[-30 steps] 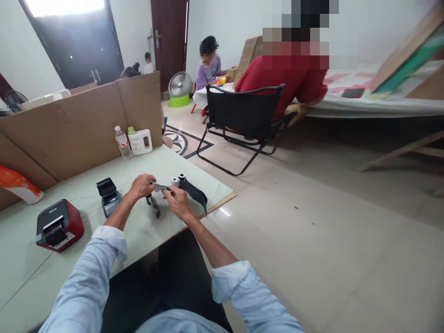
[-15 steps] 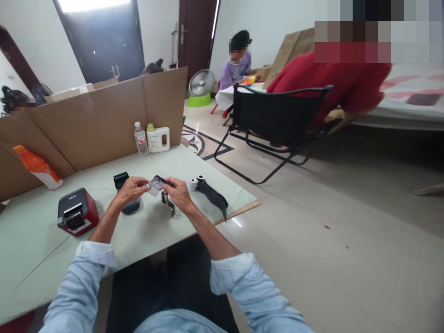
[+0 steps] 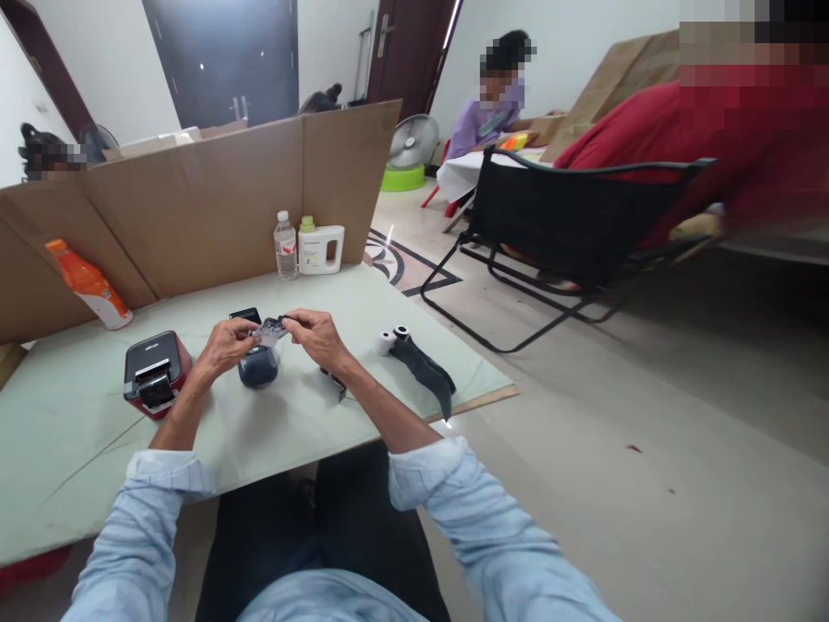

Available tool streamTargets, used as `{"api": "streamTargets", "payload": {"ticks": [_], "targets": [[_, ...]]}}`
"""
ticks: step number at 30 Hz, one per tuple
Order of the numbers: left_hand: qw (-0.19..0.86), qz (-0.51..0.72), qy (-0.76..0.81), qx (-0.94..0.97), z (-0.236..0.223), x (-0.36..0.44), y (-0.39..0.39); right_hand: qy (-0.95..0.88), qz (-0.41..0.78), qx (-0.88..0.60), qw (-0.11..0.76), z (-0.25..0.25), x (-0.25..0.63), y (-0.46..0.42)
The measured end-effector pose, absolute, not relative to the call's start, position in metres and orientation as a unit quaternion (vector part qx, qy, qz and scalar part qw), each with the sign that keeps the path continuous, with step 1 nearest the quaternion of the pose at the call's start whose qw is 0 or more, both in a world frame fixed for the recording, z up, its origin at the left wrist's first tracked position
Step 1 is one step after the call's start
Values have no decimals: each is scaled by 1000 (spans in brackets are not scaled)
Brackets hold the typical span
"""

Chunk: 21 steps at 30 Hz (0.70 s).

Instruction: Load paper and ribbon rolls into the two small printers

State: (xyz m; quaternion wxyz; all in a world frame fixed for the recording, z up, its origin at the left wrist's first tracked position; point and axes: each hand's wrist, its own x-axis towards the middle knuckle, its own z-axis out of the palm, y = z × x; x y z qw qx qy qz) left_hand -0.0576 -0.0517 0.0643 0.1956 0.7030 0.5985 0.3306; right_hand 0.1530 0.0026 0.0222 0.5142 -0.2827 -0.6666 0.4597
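My left hand [image 3: 224,345] and my right hand [image 3: 317,335] are both pinched on a small grey strip of tape or label [image 3: 270,328], held just above a small dark-blue printer [image 3: 257,365] whose lid stands open. A loose dark strip [image 3: 335,383] hangs below my right wrist onto the pale green table [image 3: 291,415]. To the right lie two small rolls, one white [image 3: 386,343] and one dark [image 3: 401,333], with a long dark ribbon [image 3: 428,377] trailing toward the table's edge.
A red-and-black label printer [image 3: 155,373] sits left of my hands. An orange bottle [image 3: 91,285], a water bottle [image 3: 284,246] and a white jug [image 3: 319,249] stand against a cardboard screen [image 3: 194,207]. A black folding chair [image 3: 570,233] with a person in red is at the right.
My hands carried the strip leftward across the table, from beside the rolls to above the dark-blue printer. The view has swung, so the table sits more to the centre.
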Motion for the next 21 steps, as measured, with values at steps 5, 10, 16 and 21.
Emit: {"api": "streamTargets", "payload": {"ticks": [5, 10, 16, 21], "targets": [[85, 306, 628, 710, 53, -80, -54, -728, 417, -251, 483, 24, 129, 8], [71, 289, 637, 711, 29, -87, -57, -771, 359, -253, 461, 12, 120, 6], [71, 279, 657, 697, 12, -86, -54, -802, 318, -275, 425, 2, 119, 9], [83, 264, 677, 681, 9, -86, -50, -829, 266, -286, 400, -3, 114, 12]]}}
